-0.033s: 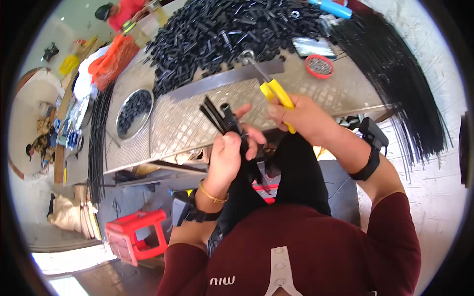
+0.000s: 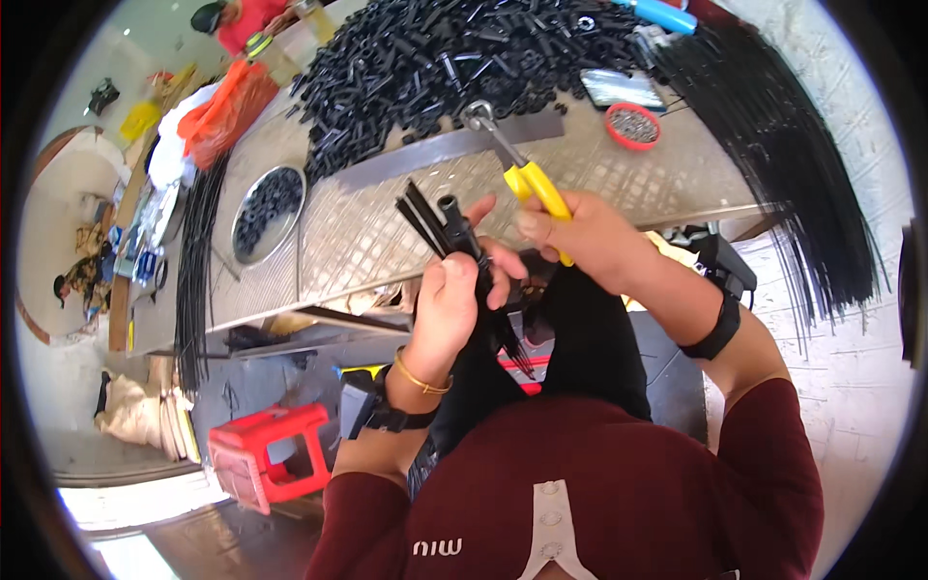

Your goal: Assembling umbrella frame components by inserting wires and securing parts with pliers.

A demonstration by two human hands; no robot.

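Nothing much has shifted since the earlier frame: both hands sit at the same spot above the table edge, pliers at the same tilt.

Left hand [image 2: 447, 309] is fisted round a bundle of black rods [image 2: 437, 220], fingers pressed tight; rod tops fan out above the fist, approx 4-5 tips, exact no. can't be told. Lower rod ends are lost against dark clothing. Right hand [image 2: 585, 235] grips 1 pair of yellow-handled pliers [image 2: 522, 174], fingers wrapped round the handles, thumb reaching toward the rods. Pliers nose lies over a grey metal strip [image 2: 445, 150] on the table [image 2: 387, 222]; open or shut can't be made out.

On the table: a heap of black parts [image 2: 435, 58], too many to count; 1 round tray [image 2: 269, 201] w/ more black bits; 1 red dish [image 2: 633, 126]; long black strands [image 2: 783, 145] draped off the right edge. 1 red stool [image 2: 266, 454] below. Another person at top is cut off by the rim.
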